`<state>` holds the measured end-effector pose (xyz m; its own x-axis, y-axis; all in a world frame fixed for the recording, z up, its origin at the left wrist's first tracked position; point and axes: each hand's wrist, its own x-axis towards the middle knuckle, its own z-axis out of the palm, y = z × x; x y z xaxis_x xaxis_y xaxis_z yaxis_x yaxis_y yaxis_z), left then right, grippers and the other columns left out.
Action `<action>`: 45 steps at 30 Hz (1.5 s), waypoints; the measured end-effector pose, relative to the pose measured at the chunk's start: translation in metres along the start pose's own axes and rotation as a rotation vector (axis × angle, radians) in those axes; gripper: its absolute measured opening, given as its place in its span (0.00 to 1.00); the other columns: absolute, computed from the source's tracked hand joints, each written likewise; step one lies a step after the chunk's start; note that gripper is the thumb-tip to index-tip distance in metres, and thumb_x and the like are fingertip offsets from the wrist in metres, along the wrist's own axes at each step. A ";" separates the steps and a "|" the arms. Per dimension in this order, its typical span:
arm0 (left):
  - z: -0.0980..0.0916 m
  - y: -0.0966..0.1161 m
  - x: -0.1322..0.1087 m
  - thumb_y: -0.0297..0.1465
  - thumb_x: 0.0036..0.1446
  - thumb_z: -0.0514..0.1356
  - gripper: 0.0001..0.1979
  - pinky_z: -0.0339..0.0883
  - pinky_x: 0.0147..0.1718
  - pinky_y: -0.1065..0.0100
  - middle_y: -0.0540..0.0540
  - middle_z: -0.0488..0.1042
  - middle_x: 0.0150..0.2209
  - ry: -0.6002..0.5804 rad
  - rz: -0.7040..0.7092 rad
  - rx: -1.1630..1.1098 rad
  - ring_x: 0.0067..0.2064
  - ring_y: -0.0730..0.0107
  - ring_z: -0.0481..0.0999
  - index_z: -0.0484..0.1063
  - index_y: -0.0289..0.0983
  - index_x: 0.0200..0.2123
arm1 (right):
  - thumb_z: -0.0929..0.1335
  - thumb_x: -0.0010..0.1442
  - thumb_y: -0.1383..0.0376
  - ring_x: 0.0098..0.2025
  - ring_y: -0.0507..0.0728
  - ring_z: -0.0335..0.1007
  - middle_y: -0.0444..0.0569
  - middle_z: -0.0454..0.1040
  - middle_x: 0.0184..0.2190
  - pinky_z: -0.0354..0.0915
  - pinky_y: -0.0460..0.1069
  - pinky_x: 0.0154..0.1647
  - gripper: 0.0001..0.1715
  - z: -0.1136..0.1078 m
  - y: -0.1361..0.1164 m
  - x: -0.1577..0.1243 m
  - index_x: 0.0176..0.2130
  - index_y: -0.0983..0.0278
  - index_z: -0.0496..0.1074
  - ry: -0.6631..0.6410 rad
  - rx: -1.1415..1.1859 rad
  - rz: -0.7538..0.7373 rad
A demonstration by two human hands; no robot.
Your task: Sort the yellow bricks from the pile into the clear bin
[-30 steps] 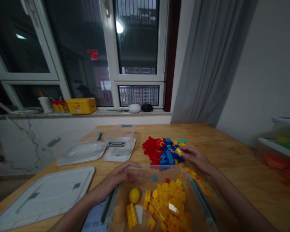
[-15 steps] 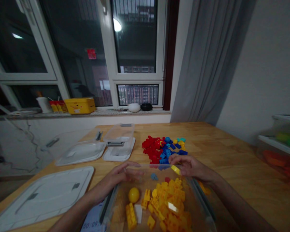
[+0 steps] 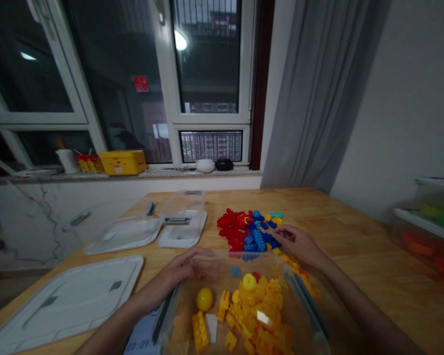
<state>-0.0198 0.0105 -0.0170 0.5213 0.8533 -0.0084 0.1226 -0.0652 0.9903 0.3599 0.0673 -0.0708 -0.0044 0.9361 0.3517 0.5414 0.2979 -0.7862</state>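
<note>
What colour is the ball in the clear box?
The ball is yellow; it shows best in the head view.

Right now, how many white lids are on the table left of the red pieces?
3: a large lid, left of your left hand; a smaller lid behind the first; a third lid farther right, beneath a clear bin. More could be hidden underneath.

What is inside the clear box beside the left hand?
The clear box holds a yellow ball, a long studded yellow brick and a heap of yellow pieces. Whatever lies beneath the heap is hidden.
</note>
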 end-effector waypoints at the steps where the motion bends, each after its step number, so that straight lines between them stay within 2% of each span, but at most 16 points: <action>1: 0.000 0.001 0.000 0.30 0.57 0.59 0.19 0.63 0.59 0.54 0.45 0.83 0.52 -0.002 -0.006 -0.009 0.57 0.49 0.77 0.74 0.40 0.53 | 0.70 0.57 0.48 0.36 0.58 0.70 0.50 0.78 0.34 0.64 0.51 0.37 0.21 -0.001 0.007 0.000 0.36 0.62 0.79 -0.023 -0.138 -0.041; 4: 0.001 0.003 0.000 0.29 0.57 0.59 0.20 0.62 0.60 0.54 0.45 0.83 0.52 -0.019 -0.022 -0.035 0.56 0.50 0.78 0.73 0.40 0.53 | 0.68 0.59 0.49 0.32 0.56 0.68 0.47 0.75 0.29 0.60 0.49 0.31 0.20 -0.002 0.023 -0.002 0.34 0.62 0.77 -0.127 -0.335 -0.054; 8: 0.000 0.002 -0.001 0.31 0.57 0.59 0.20 0.62 0.60 0.53 0.45 0.82 0.53 -0.012 -0.023 -0.003 0.57 0.48 0.78 0.73 0.40 0.53 | 0.68 0.59 0.48 0.27 0.54 0.66 0.44 0.73 0.24 0.54 0.47 0.26 0.21 0.001 0.029 -0.006 0.32 0.63 0.74 -0.227 -0.342 0.061; 11: -0.002 0.000 0.000 0.32 0.58 0.59 0.20 0.60 0.61 0.52 0.44 0.82 0.54 -0.012 -0.011 0.025 0.58 0.48 0.76 0.73 0.41 0.54 | 0.68 0.59 0.48 0.27 0.54 0.67 0.45 0.75 0.25 0.55 0.47 0.26 0.21 0.003 0.029 -0.006 0.32 0.64 0.74 -0.260 -0.305 0.093; 15: -0.004 -0.002 0.000 0.32 0.58 0.59 0.21 0.58 0.63 0.52 0.45 0.81 0.55 -0.016 0.008 0.051 0.60 0.49 0.74 0.74 0.42 0.55 | 0.69 0.58 0.48 0.28 0.55 0.69 0.47 0.77 0.26 0.57 0.48 0.27 0.21 0.004 0.032 -0.005 0.31 0.64 0.75 -0.259 -0.302 0.092; 22: -0.004 -0.002 -0.001 0.31 0.57 0.59 0.20 0.63 0.58 0.56 0.47 0.82 0.53 0.010 0.023 0.071 0.58 0.50 0.75 0.75 0.41 0.53 | 0.69 0.57 0.50 0.28 0.56 0.70 0.49 0.79 0.26 0.57 0.48 0.27 0.20 0.006 0.028 -0.006 0.28 0.64 0.76 -0.245 -0.339 0.072; 29: -0.003 -0.001 -0.001 0.29 0.57 0.59 0.21 0.63 0.58 0.57 0.47 0.82 0.53 -0.005 -0.006 0.017 0.58 0.50 0.76 0.74 0.41 0.54 | 0.67 0.60 0.49 0.30 0.56 0.72 0.49 0.80 0.27 0.59 0.48 0.28 0.22 0.007 0.027 -0.006 0.31 0.65 0.78 -0.217 -0.285 0.049; 31: -0.003 -0.002 -0.002 0.29 0.57 0.59 0.21 0.63 0.58 0.58 0.47 0.82 0.53 -0.004 0.005 0.025 0.58 0.51 0.76 0.74 0.41 0.54 | 0.67 0.61 0.48 0.32 0.57 0.73 0.49 0.80 0.30 0.62 0.49 0.31 0.23 0.008 0.023 -0.004 0.33 0.65 0.79 -0.200 -0.223 0.027; 34: -0.004 -0.002 -0.002 0.28 0.57 0.58 0.21 0.63 0.58 0.58 0.48 0.82 0.53 -0.014 0.011 0.029 0.57 0.52 0.76 0.74 0.41 0.54 | 0.68 0.60 0.46 0.39 0.60 0.75 0.51 0.81 0.36 0.66 0.51 0.41 0.25 0.009 0.010 -0.002 0.38 0.64 0.80 -0.159 -0.011 -0.002; 37: -0.004 -0.002 -0.003 0.29 0.57 0.58 0.20 0.63 0.58 0.58 0.48 0.82 0.53 -0.005 0.002 0.045 0.58 0.51 0.75 0.74 0.41 0.54 | 0.71 0.57 0.44 0.41 0.60 0.74 0.50 0.81 0.38 0.66 0.53 0.45 0.26 0.012 -0.008 -0.004 0.39 0.62 0.80 -0.127 0.263 0.054; 41: -0.006 -0.004 -0.002 0.30 0.57 0.59 0.20 0.62 0.59 0.58 0.48 0.80 0.55 -0.007 0.011 0.050 0.60 0.50 0.74 0.74 0.42 0.54 | 0.75 0.53 0.45 0.40 0.58 0.75 0.49 0.80 0.38 0.68 0.54 0.46 0.25 0.017 -0.033 -0.017 0.40 0.61 0.79 -0.211 0.666 0.212; 45: -0.008 -0.008 -0.001 0.29 0.58 0.58 0.21 0.61 0.60 0.56 0.47 0.80 0.55 -0.027 0.014 0.032 0.59 0.50 0.74 0.73 0.42 0.55 | 0.79 0.48 0.50 0.45 0.58 0.75 0.49 0.80 0.44 0.67 0.54 0.52 0.24 0.020 -0.047 -0.031 0.41 0.60 0.80 -0.308 0.830 0.278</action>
<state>-0.0279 0.0147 -0.0235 0.5454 0.8382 0.0016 0.1415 -0.0939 0.9855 0.3174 0.0283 -0.0549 -0.2525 0.9668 0.0387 -0.2182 -0.0180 -0.9757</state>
